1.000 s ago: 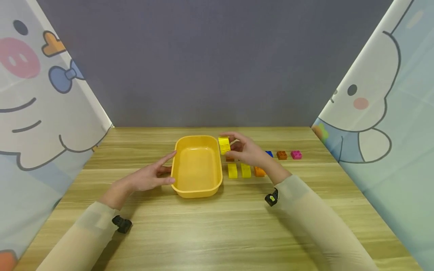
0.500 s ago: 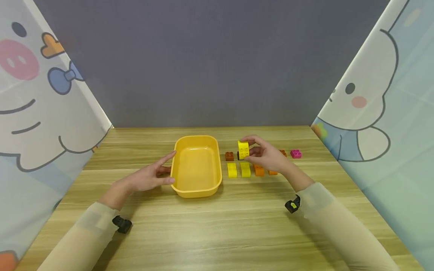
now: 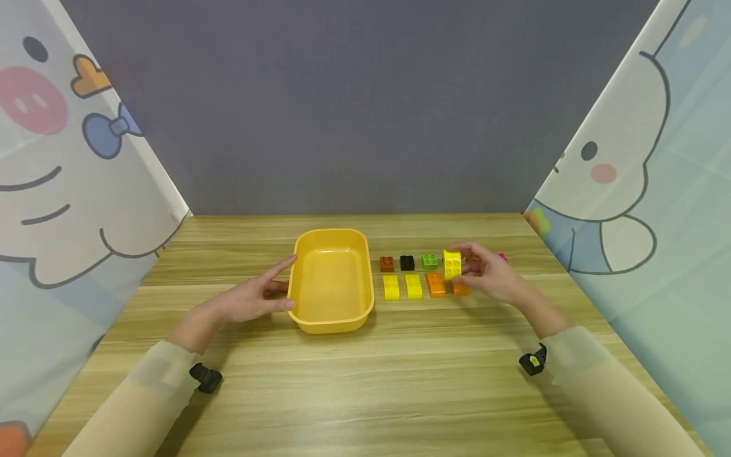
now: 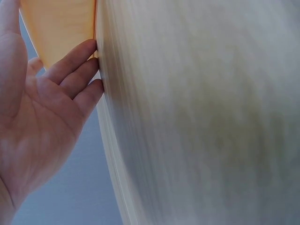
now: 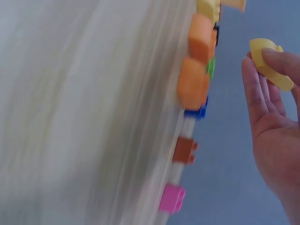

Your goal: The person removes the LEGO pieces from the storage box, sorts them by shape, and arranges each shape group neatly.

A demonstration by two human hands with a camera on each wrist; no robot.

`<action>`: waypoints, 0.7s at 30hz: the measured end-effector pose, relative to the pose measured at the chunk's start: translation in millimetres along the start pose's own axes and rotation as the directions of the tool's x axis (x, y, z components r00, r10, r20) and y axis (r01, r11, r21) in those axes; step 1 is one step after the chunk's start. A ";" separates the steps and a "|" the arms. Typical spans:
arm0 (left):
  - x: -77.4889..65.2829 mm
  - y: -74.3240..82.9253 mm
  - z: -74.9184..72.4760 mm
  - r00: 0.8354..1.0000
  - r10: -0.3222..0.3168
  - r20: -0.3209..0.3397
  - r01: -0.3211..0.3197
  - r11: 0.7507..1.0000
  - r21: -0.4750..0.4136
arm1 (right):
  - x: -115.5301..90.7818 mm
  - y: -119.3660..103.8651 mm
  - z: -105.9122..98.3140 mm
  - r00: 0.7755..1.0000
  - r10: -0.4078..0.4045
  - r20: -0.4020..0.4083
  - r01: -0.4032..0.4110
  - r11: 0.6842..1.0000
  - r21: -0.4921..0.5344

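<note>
My right hand (image 3: 491,276) pinches a yellow toy brick (image 3: 452,264) between thumb and fingers, raised above the right part of the block rows. In the right wrist view this yellow brick (image 5: 269,65) shows a curved side and is held well off the table. My left hand (image 3: 251,299) touches the left side of a yellow tray (image 3: 331,327), thumb and fingers spread along its wall. The left wrist view shows the left hand's fingers (image 4: 77,75) against the tray wall (image 4: 58,28). No block is visible inside the tray.
Right of the tray, the back row has a brown (image 3: 386,263), a black (image 3: 407,262) and a green block (image 3: 429,261), with blue, brown and pink (image 5: 172,198) ones beyond. In front lie two yellow bricks (image 3: 391,287) and two orange ones (image 3: 436,285).
My right hand has moved right, away from the tray's edge, carrying the yellow brick over the blocks. The left hand and the tray have stayed in place.
</note>
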State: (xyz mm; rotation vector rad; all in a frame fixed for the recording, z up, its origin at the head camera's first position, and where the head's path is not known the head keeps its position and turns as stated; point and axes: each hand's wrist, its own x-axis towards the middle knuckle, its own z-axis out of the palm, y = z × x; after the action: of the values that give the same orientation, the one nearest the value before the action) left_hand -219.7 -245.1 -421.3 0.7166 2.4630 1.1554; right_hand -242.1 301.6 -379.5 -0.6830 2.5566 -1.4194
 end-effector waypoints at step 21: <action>0.2 -1.1 -0.9 1.000 0.005 0.012 -0.005 1.000 -0.015 | -35.0 38.0 -39.8 0.982 0.171 0.079 -0.149 0.961 -0.235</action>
State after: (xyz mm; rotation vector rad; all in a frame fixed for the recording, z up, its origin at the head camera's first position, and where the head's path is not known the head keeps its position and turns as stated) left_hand -220.6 -246.1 -421.6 0.7237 2.4418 1.1671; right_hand -236.4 365.2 -392.8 -0.5450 2.6521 -1.0274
